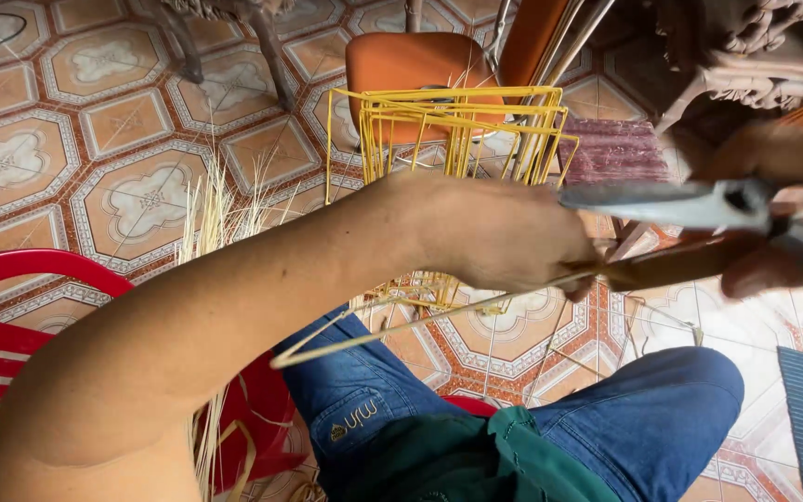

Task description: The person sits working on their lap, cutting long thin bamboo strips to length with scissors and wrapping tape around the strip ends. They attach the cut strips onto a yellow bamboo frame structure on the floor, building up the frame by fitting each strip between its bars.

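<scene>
Two hands meet above the knees: the left hand (504,232) pinches a pale strip (401,327) trailing over the thigh, while the right hand (778,200), blurred, grips shears (690,204). A yellow frame (448,130) stands on the floor behind.

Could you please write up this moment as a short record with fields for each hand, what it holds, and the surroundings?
Left hand: pinches a thin pale strip that runs across the lap
Right hand: grips large metal shears, blurred
Ahead: stack of yellow wire frames, orange chair
Beside the person: red plastic chair, bundle of pale straws
Floor: patterned tiles
</scene>
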